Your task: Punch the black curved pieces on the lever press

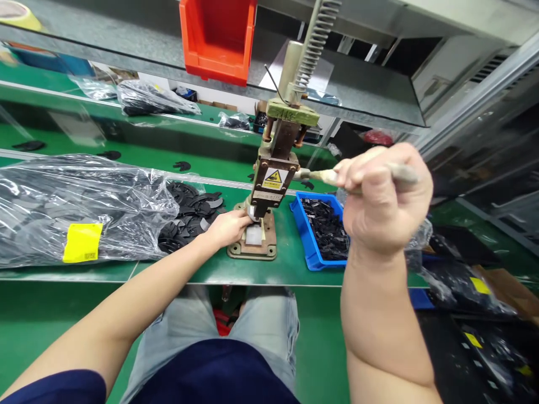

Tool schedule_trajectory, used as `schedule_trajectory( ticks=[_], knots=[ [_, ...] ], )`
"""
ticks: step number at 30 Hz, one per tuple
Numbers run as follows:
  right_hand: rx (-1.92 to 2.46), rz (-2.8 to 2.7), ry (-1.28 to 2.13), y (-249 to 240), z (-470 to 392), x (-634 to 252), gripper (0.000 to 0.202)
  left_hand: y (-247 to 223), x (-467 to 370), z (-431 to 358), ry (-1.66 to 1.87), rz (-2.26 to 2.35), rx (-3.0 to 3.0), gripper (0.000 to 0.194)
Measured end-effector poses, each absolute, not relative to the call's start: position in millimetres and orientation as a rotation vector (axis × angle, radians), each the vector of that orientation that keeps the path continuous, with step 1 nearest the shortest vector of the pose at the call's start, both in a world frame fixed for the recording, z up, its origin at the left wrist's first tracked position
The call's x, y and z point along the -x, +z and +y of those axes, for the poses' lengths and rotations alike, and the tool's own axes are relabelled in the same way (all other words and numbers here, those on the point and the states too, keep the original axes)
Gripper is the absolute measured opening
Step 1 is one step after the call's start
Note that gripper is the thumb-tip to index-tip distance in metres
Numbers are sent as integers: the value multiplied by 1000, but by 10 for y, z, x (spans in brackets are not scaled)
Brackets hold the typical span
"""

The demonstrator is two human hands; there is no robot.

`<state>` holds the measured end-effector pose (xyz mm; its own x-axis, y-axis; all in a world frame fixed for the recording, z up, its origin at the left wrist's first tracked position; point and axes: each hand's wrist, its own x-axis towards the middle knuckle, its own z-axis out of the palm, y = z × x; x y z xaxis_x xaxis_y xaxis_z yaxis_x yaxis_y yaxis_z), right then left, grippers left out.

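Note:
A hand press [275, 168] with a yellow warning label and a tall spring stands on the green bench. My right hand [385, 188] is wrapped round the press's lever [320, 175], which sticks out to the right of the press head. At the foot of the press, my left hand [231, 226] has its fingertips together just under the ram, at the left side of the base plate [252, 251]. Whatever those fingertips hold is too small and hidden to name. A pale pad [254, 235] lies on the base in front of them.
Left of the press, flat black parts [191, 216] spill from a large clear bag [84, 205] with a yellow label. A blue bin [311, 261] of small black parts stands to the right. An orange bin [219, 42] sits on the shelf above.

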<state>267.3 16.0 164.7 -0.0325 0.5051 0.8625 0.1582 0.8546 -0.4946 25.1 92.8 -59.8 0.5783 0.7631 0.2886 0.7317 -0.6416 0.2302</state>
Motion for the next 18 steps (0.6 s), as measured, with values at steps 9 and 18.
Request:
schedule_trajectory(
  ticks=[9,18],
  knots=[
    [599,-1711,39,501,-132,-2787,17,-573,-262,932,580,1193,-2679,34],
    [575,-1574,-39,183,-89,-2686,19,-120,578,1173,169,1487,-2680,32]
  ],
)
